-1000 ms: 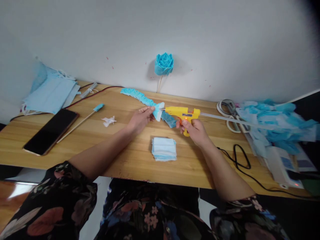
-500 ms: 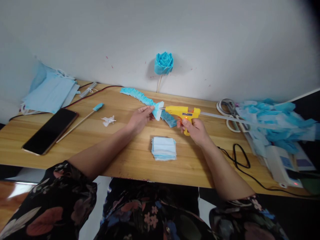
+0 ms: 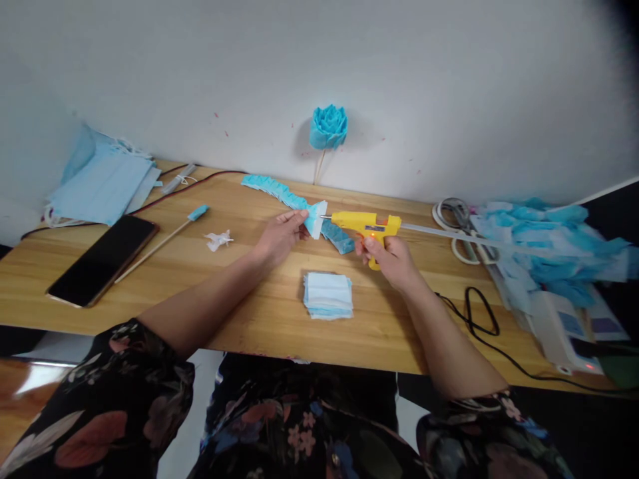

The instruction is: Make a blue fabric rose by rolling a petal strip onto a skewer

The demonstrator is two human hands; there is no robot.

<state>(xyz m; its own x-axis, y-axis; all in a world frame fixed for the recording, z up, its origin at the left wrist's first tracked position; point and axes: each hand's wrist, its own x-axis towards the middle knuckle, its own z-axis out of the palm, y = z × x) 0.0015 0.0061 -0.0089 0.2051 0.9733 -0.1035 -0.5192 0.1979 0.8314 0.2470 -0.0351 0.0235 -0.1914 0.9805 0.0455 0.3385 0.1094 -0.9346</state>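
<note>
Pinched in my left hand (image 3: 284, 236) is a folded blue-and-white mask fabric piece (image 3: 315, 220), its white edge turned to the right. My right hand (image 3: 389, 256) grips a yellow glue gun (image 3: 357, 220) by its handle, with a long clear glue stick (image 3: 439, 233) out of its back. The gun's metal nozzle is at the white edge of the piece; whether they touch I cannot tell. Behind my left hand lies a row of folded blue pieces (image 3: 274, 189), and more folded blue pieces (image 3: 338, 237) show under the gun. Nearer me sits a stack of fabric squares (image 3: 328, 295).
A blue fabric flower (image 3: 328, 128) on a stick leans at the wall. To the left are face masks (image 3: 102, 179), a phone (image 3: 102, 261), a blue-tipped stick (image 3: 160, 246) and a white scrap (image 3: 218, 240). Right: scissors (image 3: 462, 219), blue scraps (image 3: 544, 246), a power strip (image 3: 564, 329), a black cable (image 3: 494, 346).
Both hands, the folded piece and the glue gun keep nearly the same place. The whole view has shifted very slightly.
</note>
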